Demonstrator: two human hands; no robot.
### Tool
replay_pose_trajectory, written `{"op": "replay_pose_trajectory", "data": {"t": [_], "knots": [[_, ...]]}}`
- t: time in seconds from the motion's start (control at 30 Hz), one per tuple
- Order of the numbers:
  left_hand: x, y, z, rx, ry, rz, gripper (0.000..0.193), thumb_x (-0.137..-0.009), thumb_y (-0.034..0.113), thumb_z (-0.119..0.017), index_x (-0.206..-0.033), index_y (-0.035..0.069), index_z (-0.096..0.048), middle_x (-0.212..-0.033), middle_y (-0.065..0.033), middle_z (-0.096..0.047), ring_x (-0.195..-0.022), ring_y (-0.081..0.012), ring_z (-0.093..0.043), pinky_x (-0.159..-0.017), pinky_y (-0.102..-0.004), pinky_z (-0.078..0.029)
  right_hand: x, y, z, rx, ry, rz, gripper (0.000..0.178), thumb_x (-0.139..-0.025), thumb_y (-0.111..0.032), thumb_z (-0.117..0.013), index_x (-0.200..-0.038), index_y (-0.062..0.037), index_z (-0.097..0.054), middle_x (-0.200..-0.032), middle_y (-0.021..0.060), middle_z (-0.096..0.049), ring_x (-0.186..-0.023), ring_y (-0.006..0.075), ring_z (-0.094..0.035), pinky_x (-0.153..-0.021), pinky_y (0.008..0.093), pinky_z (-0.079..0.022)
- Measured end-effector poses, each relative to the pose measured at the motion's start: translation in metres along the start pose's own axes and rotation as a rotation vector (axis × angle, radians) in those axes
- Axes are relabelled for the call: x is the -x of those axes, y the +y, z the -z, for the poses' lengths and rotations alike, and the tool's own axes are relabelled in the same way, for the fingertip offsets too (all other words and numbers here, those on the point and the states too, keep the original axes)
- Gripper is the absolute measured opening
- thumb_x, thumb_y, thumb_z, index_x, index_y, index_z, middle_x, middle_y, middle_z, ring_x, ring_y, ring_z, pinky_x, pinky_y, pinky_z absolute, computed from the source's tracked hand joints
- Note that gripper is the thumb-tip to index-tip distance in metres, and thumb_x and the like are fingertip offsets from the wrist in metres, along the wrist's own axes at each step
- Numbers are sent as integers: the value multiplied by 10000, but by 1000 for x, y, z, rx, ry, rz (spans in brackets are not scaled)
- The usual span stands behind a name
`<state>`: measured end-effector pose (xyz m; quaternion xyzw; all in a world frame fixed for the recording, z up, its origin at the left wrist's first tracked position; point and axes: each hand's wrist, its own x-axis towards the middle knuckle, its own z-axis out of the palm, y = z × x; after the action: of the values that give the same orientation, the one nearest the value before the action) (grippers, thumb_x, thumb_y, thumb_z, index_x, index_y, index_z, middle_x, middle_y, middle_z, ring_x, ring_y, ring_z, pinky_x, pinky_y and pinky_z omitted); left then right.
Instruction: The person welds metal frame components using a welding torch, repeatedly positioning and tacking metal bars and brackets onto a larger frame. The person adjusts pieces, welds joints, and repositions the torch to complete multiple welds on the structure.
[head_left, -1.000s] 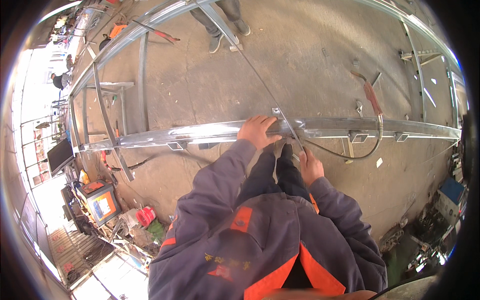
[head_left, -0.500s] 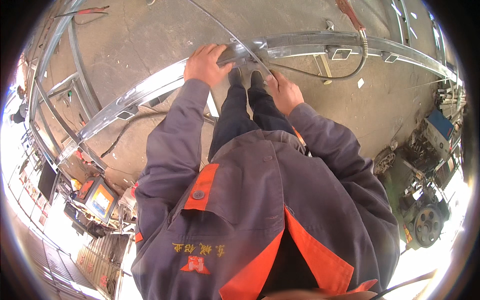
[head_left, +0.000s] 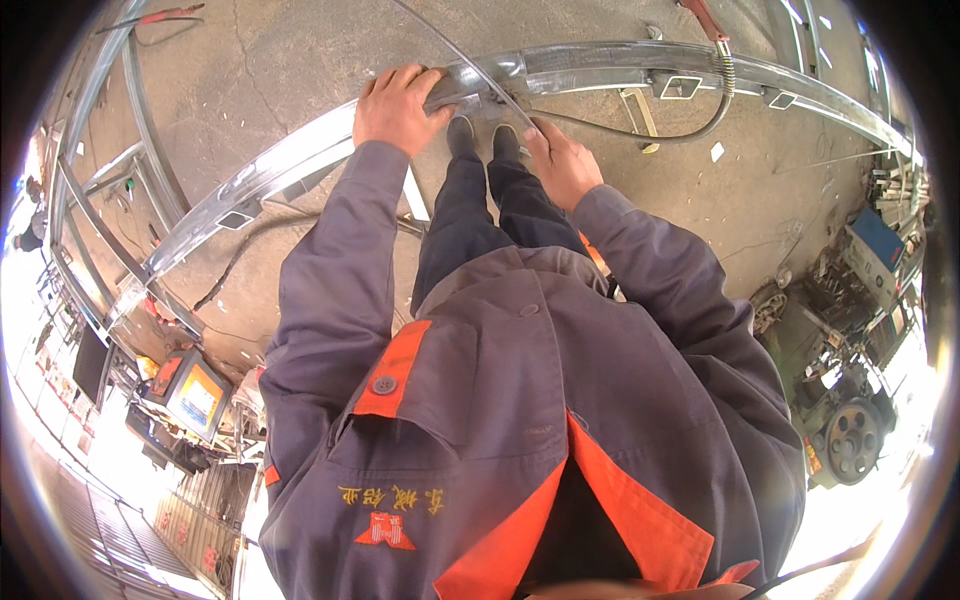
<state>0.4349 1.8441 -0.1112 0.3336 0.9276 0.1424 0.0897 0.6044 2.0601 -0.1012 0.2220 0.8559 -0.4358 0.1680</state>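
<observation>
A long grey square metal tube [head_left: 590, 68] spans the view in front of me, bowed by the lens. My left hand [head_left: 396, 108] curls over its top edge left of the middle, fingers wrapped round it. A thin, straight dark metal rod [head_left: 462, 52] slants across the tube from the upper left. Its near end runs into my right hand [head_left: 562, 164], which is closed on it just on my side of the tube. Under the tube, between my hands, my two dark shoes [head_left: 507, 141] stand on the floor.
A cable [head_left: 640, 138] with a red handle [head_left: 706, 18] loops over the tube at right. Short square tube pieces [head_left: 678, 87] sit against its near side. More metal framing [head_left: 150, 130] stands at left, a screen-fronted machine [head_left: 195, 395] lower left, and machinery with a wheel [head_left: 853, 440] lower right.
The whole view has shifted slightly, so tube, rod and hands appear a little higher and further left. Neither hand has visibly changed its hold.
</observation>
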Motion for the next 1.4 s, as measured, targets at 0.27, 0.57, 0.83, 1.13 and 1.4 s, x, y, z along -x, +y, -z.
{"op": "replay_pose_trajectory", "data": {"t": [0.27,0.57,0.83,1.13,1.4], "knots": [[29,24,-14,-79,99,221,641,-799,478,-844,-1350,210,-654,-1333,-46,-632,-1307,-285,-551,-1171,-535,-337,-7,7,0,-121,-99,-80,605,-1077,-518,-474,-1482,-73,-529,-1054,206,-738,-978,328,-733,-881,422,-552],[32,66,-24,-1,203,166,740,-746,534,-864,-1314,146,-590,-1289,-64,-598,-1274,-297,-524,-1186,-613,-239,-28,4,10,-670,-323,-364,665,-1055,-478,-589,-1539,-40,-461,-1237,37,-652,-952,148,-648,-836,310,-502],[22,57,-44,5,271,144,734,-715,537,-890,-1274,168,-589,-1234,-50,-590,-1166,-298,-548,-1028,-570,-324,-35,5,12,-600,-298,-200,524,-1057,-458,-569,-1303,3,-605,-1035,44,-646,-844,105,-528,-806,289,-471],[19,47,-55,-23,300,111,697,-719,550,-881,-1232,169,-603,-1188,-25,-614,-1138,-280,-552,-1006,-542,-325,-38,9,3,-460,-216,-165,572,-1088,-442,-549,-1439,10,-552,-967,-5,-618,-744,58,-453,-679,226,-416],[20,54,-51,5,342,122,634,-721,513,-886,-1161,135,-630,-1151,-35,-634,-1133,-278,-553,-1041,-506,-325,-31,9,0,-424,-211,-219,762,-1014,-556,-588,-1460,59,-523,-1143,200,-727,-881,218,-702,-858,371,-542]]}}
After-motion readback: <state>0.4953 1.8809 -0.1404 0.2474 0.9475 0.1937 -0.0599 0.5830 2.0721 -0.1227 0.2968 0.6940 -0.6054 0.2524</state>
